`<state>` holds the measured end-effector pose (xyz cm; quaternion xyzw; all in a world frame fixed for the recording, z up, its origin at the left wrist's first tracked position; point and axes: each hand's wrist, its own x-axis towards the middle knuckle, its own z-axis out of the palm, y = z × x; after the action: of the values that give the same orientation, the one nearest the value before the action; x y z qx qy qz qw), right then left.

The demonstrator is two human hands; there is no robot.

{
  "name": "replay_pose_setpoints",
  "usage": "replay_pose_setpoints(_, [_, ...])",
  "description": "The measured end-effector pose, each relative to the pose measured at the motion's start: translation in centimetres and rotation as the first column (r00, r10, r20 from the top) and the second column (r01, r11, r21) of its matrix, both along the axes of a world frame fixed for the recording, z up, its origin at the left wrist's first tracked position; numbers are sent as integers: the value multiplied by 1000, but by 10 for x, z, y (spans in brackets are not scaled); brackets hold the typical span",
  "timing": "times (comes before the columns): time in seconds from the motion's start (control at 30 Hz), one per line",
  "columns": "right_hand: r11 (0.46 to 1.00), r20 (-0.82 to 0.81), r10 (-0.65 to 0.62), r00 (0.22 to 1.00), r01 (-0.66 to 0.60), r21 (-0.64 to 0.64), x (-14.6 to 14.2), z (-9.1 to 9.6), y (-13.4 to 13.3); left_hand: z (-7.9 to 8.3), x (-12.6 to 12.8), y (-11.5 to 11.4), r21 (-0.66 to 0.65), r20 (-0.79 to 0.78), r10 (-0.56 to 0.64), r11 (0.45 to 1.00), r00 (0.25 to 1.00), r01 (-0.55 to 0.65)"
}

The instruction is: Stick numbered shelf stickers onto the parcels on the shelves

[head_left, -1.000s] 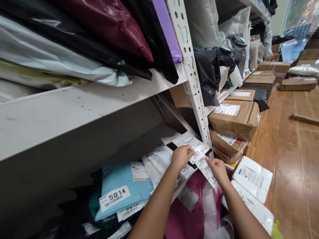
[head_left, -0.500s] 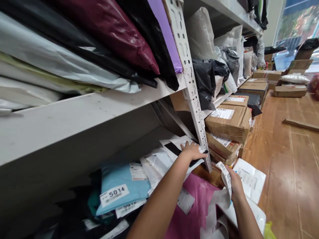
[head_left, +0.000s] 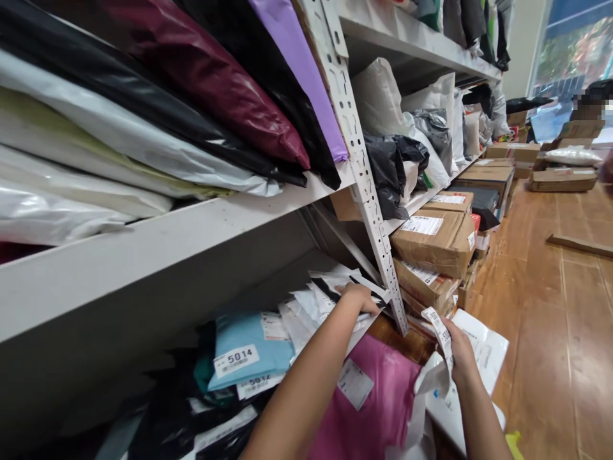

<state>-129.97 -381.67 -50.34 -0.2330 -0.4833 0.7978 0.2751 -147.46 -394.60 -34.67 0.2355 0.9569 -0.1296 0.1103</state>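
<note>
My left hand (head_left: 359,298) reaches into the lower shelf, its fingers curled on a flat white mailing bag (head_left: 381,291) with a black stripe; its fingertips are partly hidden. In my right hand (head_left: 458,350) is a curling strip of printed labels (head_left: 440,332), and its pale tail hangs down over a pink mailing bag (head_left: 383,377). Left of my left hand lie more white bags (head_left: 299,319) and a light blue bag (head_left: 251,338) labelled 5014. Another label partly shows beneath the blue bag.
A perforated white shelf post (head_left: 371,191) stands just beyond my left hand. Above my arms runs a shelf board (head_left: 191,239) loaded with bags. Cardboard boxes (head_left: 433,243) are stacked past the post, and white parcels (head_left: 486,342) lie by my right hand on the wooden floor (head_left: 536,319).
My left hand's spread fingers have curled in on the white bag. My right hand still holds the label strip and has shifted slightly right and down in view.
</note>
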Motion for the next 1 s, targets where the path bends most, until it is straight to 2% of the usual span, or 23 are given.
replay_pose_setpoints(0.07, [997,6,61,998,-61,-40,-5,2,-2,0,5,-2,25,-18,-44,999,999,45])
replay_pose_setpoints(0.1, [996,5,91,996,-91,-19,-10,3,-5,1,8,-3,43,-23,-70,997,997,71])
replay_pose_setpoints(0.17, [978,-21,131,991,-126,165,-28,8,-12,2,13,-4,82,-30,-119,989,992,122])
replay_pose_setpoints(0.2, [947,-42,139,989,-121,296,-39,11,-15,3,16,-6,99,-31,-141,985,990,143])
replay_pose_setpoints(0.23, [894,-58,147,987,-108,435,-51,15,-18,5,20,-9,113,-34,-159,980,987,162])
replay_pose_setpoints(0.27, [818,-55,160,986,-101,566,-64,21,-20,7,25,-13,119,-40,-175,977,984,179])
replay_pose_setpoints(0.33, [625,12,202,979,-139,768,-88,33,-22,11,35,-27,161,-87,-159,972,983,172])
replay_pose_setpoints(0.37, [522,72,230,971,-185,833,-99,40,-22,13,41,-36,213,-129,-106,968,986,132])
replay_pose_setpoints(0.43, [319,225,284,932,-314,895,-119,53,-20,14,50,-56,386,-218,113,922,969,-21])
replay_pose_setpoints(0.5, [146,376,300,877,-432,890,-135,62,-18,10,55,-76,571,-214,392,793,895,-211])
replay_pose_setpoints(0.53, [82,430,295,853,-471,878,-142,66,-18,6,55,-84,632,-168,491,719,855,-289])
replay_pose_setpoints(0.57, [28,470,287,835,-497,867,-148,70,-18,0,54,-91,673,-103,550,652,829,-349])
replay_pose_setpoints(0.63, [-57,523,264,810,-528,847,-158,75,-20,-14,50,-100,723,27,559,562,829,-402])
replay_pose_setpoints(0.73, [-146,593,196,781,-574,805,-164,81,-27,-35,41,-102,789,63,515,499,855,-358])
replay_pose_setpoints(0.8, [-166,601,184,777,-578,799,-164,84,-33,-45,36,-101,835,45,547,439,836,-332])
replay_pose_setpoints(0.9, [-158,567,279,775,-545,824,-158,85,-42,-50,34,-101,896,75,556,328,828,-301])
replay_pose_setpoints(1.0, [-97,503,432,749,-516,851,-151,82,-52,-49,35,-105,938,75,509,256,857,-234])
